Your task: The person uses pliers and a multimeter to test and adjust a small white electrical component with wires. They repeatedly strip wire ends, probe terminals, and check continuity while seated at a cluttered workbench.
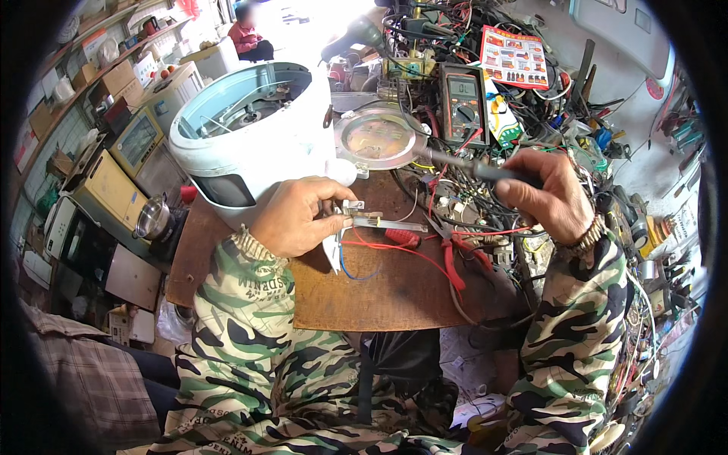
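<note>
My left hand (303,220) pinches a small part (353,210) with a metal tube, a white piece and red and blue wires, over the wooden bench. In my right hand (542,193) is a black-handled tool (485,171) with a thin metal shaft, tilted toward the bench's middle. Red-handled pliers (449,265) lie below it, beside a red-and-black handle (402,237). A white cylindrical appliance (250,167) with an open top stands left of a round metal plate (379,140).
The wooden bench (364,309) has tangled wires, a multimeter (462,102) and a printed sheet (513,57) at the right and back. A dark lamp (353,36) hangs behind. Shelves and appliances (125,182) line the left. A person in red (246,38) sits at the back.
</note>
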Action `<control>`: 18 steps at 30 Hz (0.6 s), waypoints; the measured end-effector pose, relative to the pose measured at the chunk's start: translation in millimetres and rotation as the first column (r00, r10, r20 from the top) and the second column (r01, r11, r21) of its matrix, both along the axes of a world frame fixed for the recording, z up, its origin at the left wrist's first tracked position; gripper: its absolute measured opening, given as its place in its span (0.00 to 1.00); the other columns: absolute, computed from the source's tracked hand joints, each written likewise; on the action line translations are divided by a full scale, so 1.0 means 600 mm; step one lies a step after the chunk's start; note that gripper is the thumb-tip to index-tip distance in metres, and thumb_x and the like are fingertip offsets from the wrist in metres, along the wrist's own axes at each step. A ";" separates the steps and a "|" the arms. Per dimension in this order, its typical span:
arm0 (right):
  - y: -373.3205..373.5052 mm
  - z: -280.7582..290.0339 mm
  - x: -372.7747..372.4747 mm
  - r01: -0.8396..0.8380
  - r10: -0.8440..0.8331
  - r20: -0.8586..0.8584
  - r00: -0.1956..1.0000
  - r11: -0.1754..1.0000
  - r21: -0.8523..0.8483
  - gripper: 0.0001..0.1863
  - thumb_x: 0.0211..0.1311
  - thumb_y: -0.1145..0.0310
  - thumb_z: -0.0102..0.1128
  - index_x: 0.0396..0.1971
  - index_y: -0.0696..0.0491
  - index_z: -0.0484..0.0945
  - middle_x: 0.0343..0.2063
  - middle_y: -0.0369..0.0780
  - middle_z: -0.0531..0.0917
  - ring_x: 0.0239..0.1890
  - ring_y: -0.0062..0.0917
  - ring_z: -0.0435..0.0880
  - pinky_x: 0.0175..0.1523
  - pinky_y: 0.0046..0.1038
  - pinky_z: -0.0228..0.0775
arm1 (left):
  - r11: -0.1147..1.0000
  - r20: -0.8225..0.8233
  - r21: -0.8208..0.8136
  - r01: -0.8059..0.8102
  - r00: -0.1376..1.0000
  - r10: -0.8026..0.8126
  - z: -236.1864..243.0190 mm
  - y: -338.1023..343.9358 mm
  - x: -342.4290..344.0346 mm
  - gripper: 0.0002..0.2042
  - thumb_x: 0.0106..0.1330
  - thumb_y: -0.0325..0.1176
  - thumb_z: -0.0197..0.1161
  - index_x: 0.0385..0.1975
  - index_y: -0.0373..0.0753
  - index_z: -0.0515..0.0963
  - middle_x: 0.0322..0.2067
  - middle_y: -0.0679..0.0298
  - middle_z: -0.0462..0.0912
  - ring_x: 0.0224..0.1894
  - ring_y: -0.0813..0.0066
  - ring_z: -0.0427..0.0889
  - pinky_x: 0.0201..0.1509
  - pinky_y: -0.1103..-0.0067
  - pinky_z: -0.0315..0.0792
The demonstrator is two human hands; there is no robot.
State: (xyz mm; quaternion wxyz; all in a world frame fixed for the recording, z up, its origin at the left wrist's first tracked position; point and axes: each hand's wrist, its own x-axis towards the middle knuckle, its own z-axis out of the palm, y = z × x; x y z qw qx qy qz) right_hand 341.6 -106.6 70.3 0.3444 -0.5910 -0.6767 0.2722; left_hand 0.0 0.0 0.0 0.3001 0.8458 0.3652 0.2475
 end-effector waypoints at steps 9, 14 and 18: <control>0.100 -0.098 -0.108 -0.191 0.209 -0.433 0.877 0.978 0.086 0.12 0.57 0.76 0.70 0.40 0.56 0.78 0.27 0.30 0.78 0.24 0.12 0.73 0.30 0.19 0.66 | 0.995 0.223 0.043 0.095 0.970 -0.102 -0.042 0.019 0.009 0.16 0.58 0.23 0.75 0.47 0.37 0.85 0.31 0.71 0.80 0.27 0.91 0.70 0.30 0.88 0.65; 0.104 -0.090 -0.139 -0.337 0.290 -0.403 0.868 0.940 -0.049 0.16 0.53 0.76 0.77 0.40 0.60 0.82 0.30 0.31 0.83 0.33 0.13 0.75 0.41 0.22 0.74 | 0.998 0.229 0.022 0.051 0.972 -0.055 -0.039 0.009 0.012 0.15 0.57 0.23 0.75 0.45 0.36 0.85 0.31 0.70 0.81 0.27 0.89 0.72 0.31 0.86 0.66; 0.118 -0.138 -0.142 -0.388 0.357 -0.384 0.851 0.922 -0.002 0.13 0.53 0.77 0.76 0.37 0.61 0.82 0.28 0.31 0.82 0.32 0.12 0.74 0.39 0.23 0.72 | 0.994 0.248 0.086 0.063 0.965 -0.083 -0.051 0.011 0.016 0.15 0.56 0.24 0.77 0.45 0.37 0.86 0.29 0.70 0.80 0.25 0.88 0.73 0.28 0.86 0.68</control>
